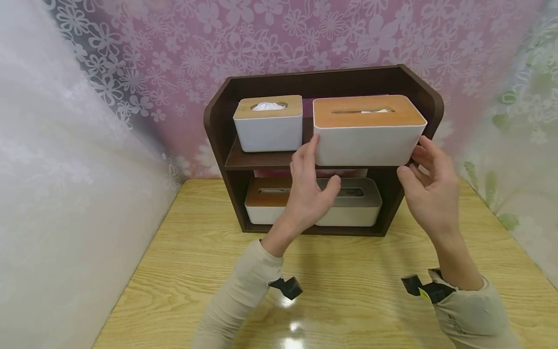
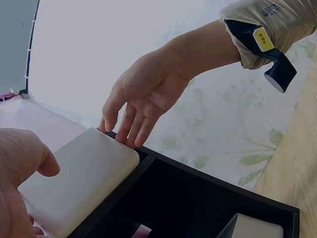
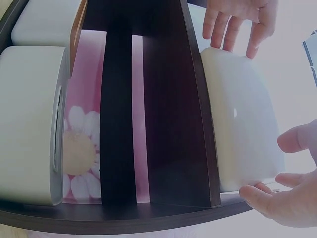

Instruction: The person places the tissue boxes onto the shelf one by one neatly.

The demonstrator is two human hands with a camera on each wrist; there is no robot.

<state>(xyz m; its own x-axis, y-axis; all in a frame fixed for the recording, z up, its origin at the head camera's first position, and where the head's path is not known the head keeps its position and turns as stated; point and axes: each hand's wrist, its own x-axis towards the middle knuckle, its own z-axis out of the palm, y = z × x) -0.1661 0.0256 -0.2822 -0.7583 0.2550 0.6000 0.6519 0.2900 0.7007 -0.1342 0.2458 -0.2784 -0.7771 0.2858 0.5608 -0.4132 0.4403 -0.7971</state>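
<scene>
A white tissue box (image 1: 366,145) with an orange wood-look lid stands on the upper shelf at the right, its front close to the shelf edge. My left hand (image 1: 307,186) is at its left end, fingers fairly straight along that side and thumb held away below. At the opposite end is my right hand (image 1: 436,182), fingertips right at the side, thumb apart from the box. In the right wrist view, the left fingers (image 3: 230,32) reach the box's top end and the right hand (image 3: 292,196) is at its lower end.
The dark brown two-tier shelf (image 1: 320,80) stands on a wood-grain table (image 1: 187,276). A smaller white tissue box (image 1: 272,133) sits at the upper left. Below are an orange-lidded box (image 1: 263,213) and a grey-lidded box (image 1: 353,215). Flowered cloth walls surround the table.
</scene>
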